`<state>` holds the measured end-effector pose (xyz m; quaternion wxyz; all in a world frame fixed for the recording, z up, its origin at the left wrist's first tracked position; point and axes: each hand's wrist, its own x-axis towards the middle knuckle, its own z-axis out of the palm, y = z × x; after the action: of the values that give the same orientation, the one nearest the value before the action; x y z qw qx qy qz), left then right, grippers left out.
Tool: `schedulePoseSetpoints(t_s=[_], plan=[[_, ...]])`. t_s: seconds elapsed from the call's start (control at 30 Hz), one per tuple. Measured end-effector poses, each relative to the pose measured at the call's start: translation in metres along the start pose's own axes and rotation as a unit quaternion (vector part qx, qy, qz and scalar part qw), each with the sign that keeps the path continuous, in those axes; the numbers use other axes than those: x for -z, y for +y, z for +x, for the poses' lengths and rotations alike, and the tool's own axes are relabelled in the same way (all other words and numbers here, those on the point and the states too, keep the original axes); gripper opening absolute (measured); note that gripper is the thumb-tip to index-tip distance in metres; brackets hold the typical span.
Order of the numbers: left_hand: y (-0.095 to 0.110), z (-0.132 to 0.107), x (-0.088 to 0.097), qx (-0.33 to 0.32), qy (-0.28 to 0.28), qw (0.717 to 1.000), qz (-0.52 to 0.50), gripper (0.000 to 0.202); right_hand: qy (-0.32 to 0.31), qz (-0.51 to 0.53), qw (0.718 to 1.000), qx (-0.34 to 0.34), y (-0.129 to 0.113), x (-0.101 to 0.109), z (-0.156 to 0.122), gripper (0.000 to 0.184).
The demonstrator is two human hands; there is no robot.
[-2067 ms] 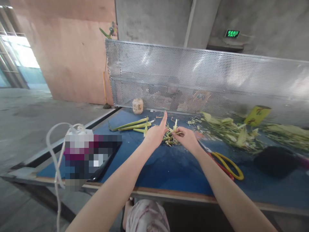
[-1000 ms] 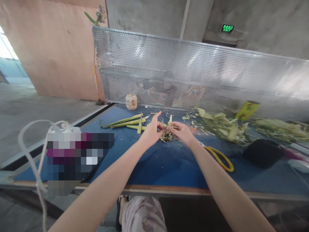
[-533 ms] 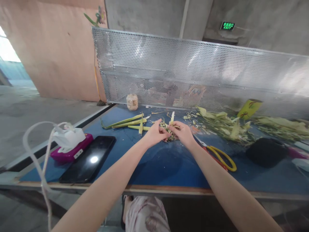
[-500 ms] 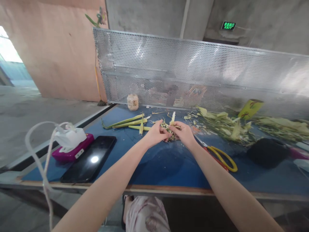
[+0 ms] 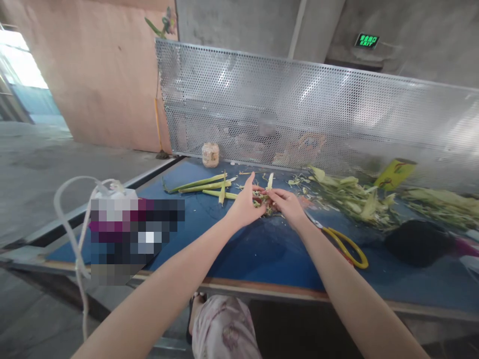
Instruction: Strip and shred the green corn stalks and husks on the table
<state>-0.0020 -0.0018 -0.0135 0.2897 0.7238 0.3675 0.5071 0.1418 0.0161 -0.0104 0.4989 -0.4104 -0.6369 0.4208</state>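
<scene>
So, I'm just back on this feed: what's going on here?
A person is working bare-handed at a blue tabletop. The right hand pinches a pale plant strip above small scraps. The left hand is right beside it, thumb raised; whether it grips anything is unclear. Green stalks lie off to the left, while yellow-handled scissors and a larger heap of husks lie to the right.
</scene>
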Motion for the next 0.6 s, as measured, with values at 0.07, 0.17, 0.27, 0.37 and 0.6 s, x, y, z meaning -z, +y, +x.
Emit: schedulePoseSetpoints(t_s=[0.07,0.17,0.27,0.37,0.6], plan=[[0.0029,0.0000,0.0000,-0.018,0.020,1.000,0.009,0.080,0.000,-0.036,0.999,0.031,0.0023,0.0003,-0.0002,0.030],[0.0056,0.0009,0.0008,-0.031,0.043,0.998,0.022,0.077,-0.006,-0.057,0.997,0.057,0.0037,0.0004,-0.0011,0.027],[0.0028,0.0036,0.0012,-0.004,0.028,1.000,-0.007,0.073,-0.004,-0.041,0.997,0.066,0.0032,0.0012,-0.0005,0.024],[-0.0015,0.0070,0.0002,0.041,0.018,0.995,-0.094,0.082,0.008,0.016,0.996,0.089,0.0033,0.0037,0.0023,0.020],[0.0065,0.0085,-0.0033,0.143,0.011,0.959,-0.242,0.075,0.015,0.042,0.994,0.099,0.0025,0.0086,0.0049,0.018]])
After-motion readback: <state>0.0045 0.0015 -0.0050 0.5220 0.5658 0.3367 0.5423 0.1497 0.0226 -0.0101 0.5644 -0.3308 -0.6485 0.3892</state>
